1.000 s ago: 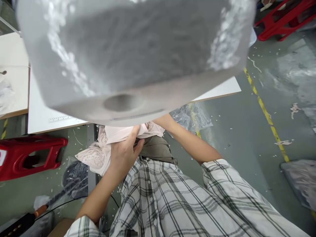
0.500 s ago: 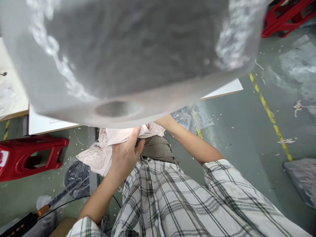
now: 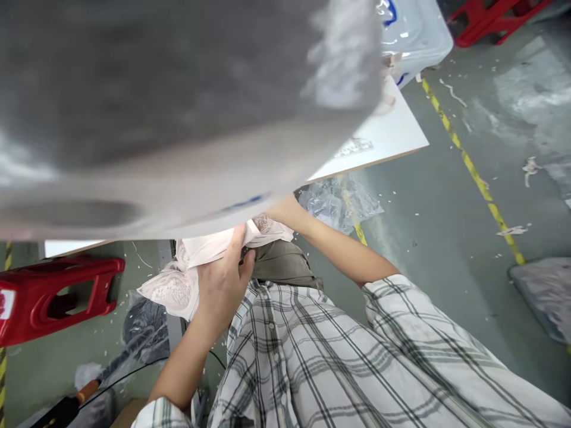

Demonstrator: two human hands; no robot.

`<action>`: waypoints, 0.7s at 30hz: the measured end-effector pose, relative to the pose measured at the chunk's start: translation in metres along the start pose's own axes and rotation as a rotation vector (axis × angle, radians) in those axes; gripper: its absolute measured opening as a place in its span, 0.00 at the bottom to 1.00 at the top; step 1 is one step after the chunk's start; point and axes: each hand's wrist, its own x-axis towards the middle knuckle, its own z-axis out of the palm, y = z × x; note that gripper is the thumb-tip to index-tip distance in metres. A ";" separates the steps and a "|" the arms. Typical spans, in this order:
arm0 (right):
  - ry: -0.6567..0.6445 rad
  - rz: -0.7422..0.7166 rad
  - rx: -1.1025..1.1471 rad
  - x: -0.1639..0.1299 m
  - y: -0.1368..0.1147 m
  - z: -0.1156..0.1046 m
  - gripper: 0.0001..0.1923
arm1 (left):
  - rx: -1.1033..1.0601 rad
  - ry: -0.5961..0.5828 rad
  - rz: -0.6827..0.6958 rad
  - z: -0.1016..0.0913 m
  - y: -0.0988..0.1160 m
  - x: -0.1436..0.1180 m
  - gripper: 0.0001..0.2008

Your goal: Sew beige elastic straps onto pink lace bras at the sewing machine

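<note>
A pale pink lace garment that looks like a bra [image 3: 178, 288] lies over my lap, its lace cup at the left and more lace near the middle. My left hand [image 3: 223, 282] holds its near edge, index finger stretched along the fabric and thumb beneath. At the far right end of the garment my right hand [image 3: 282, 211] shows only its back and wrist. Its fingers are hidden behind a large blurred grey-white object [image 3: 178, 119] close to the camera, which covers much of the upper view and the far part of the garment.
A white tabletop [image 3: 397, 134] juts out behind the grey object, with a clear plastic bin [image 3: 422, 35] at its far end. Red stools [image 3: 62, 297] stand at left and far right. Plastic bags [image 3: 339, 202] and scraps lie on the green floor beside yellow-black tape [image 3: 475, 178].
My view has shifted, so the grey object sits further left and the plastic bin and more tabletop now show. Both hands stay in nearly the same place on the garment.
</note>
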 end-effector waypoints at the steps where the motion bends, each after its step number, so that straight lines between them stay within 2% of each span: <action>1: 0.026 -0.018 0.017 -0.001 0.000 0.000 0.10 | 0.002 0.005 -0.002 0.000 0.000 -0.001 0.29; 4: 0.118 -0.050 0.074 -0.005 0.001 -0.001 0.11 | 0.023 0.024 -0.011 -0.003 0.001 -0.002 0.29; 8: 0.200 -0.004 0.116 -0.016 0.003 -0.004 0.15 | 0.048 0.001 0.001 -0.004 0.003 -0.006 0.29; 14: 0.203 0.063 0.193 -0.030 0.008 -0.010 0.20 | 0.100 0.014 -0.100 0.002 0.004 -0.015 0.40; 21: 0.173 0.085 0.265 -0.048 0.007 -0.009 0.17 | 0.123 0.026 -0.051 0.008 0.012 -0.013 0.40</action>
